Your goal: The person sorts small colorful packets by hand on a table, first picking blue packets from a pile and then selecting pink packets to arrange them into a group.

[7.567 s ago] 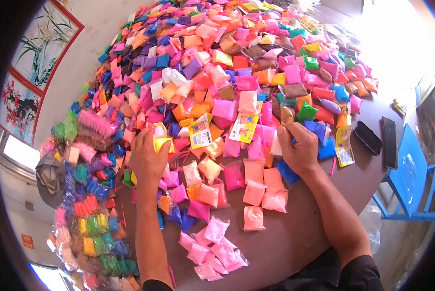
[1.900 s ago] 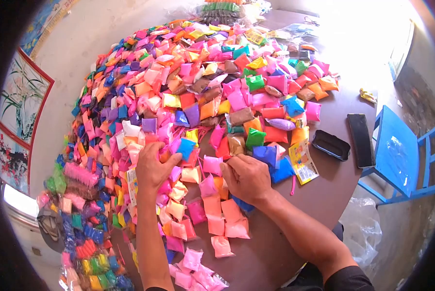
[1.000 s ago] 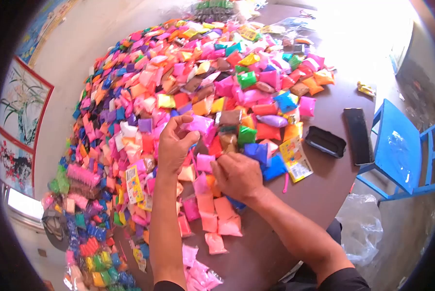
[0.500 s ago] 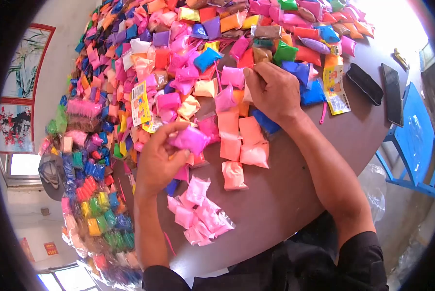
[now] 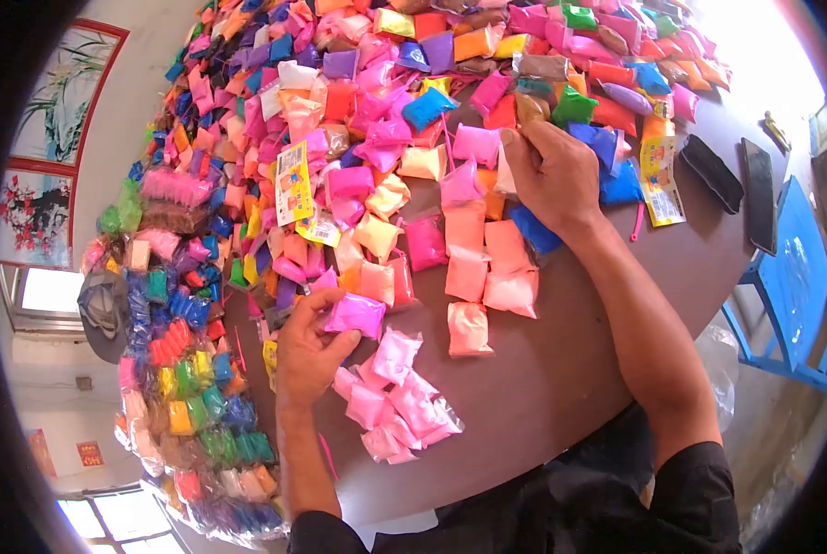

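Observation:
My left hand (image 5: 314, 349) pinches a bright magenta-purple packet (image 5: 356, 315) between thumb and fingers, low over the table. Just below and to the right of it lies a pile of light pink packets (image 5: 397, 402) in clear film. My right hand (image 5: 558, 177) is closed at the edge of the heap, its fingertips on a pale packet (image 5: 506, 175) that they mostly hide. Below that hand, coral-orange packets (image 5: 506, 249) lie close together, with a single one (image 5: 469, 329) a little nearer to me. A blue packet (image 5: 533, 229) shows partly under my right wrist.
A large heap of coloured packets (image 5: 358, 102) covers the far and left sides of the brown table (image 5: 561, 369). A yellow printed card (image 5: 661, 180), a black tray (image 5: 712, 174) and a dark flat object (image 5: 760, 196) lie at right. Beyond the edge stands a blue stool (image 5: 792, 277).
My left hand has come down toward me with the magenta-purple packet, closer to the light pink pile. My right hand stays at about the same spot. The whole view has shifted slightly.

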Available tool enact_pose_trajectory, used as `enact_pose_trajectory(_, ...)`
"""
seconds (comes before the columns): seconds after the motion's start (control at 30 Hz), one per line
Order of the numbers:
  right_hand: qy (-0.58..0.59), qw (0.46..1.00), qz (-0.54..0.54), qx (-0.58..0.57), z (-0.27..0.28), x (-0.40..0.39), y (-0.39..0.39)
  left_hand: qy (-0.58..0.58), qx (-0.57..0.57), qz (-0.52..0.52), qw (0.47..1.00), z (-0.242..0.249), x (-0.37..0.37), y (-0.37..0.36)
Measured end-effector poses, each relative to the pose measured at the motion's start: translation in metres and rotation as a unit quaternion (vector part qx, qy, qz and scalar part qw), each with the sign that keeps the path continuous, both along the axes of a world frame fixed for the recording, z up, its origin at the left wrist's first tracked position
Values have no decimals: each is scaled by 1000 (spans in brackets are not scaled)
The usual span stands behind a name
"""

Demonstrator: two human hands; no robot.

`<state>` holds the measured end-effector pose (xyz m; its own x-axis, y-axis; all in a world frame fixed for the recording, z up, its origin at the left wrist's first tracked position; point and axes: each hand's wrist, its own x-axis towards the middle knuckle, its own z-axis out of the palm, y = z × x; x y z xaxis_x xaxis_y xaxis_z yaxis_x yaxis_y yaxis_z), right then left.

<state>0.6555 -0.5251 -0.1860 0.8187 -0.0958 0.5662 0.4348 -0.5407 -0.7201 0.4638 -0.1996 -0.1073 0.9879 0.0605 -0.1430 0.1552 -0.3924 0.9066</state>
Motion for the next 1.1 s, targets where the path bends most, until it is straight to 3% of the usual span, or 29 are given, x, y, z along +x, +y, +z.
enact_pose_trajectory(0.27, -51, 999, 2, 7, -7, 3, -1, 17, 37, 3, 999, 2, -1, -14)
enact_pose_trajectory(0.57, -18, 1000, 4, 16, -1, -1, 0, 65, 44, -21, 997, 3, 3, -32)
enact_pose_trajectory(1.1, -21, 1000, 11, 7, 2, -2, -3, -3, 109, -46, 993, 18, 40, -62)
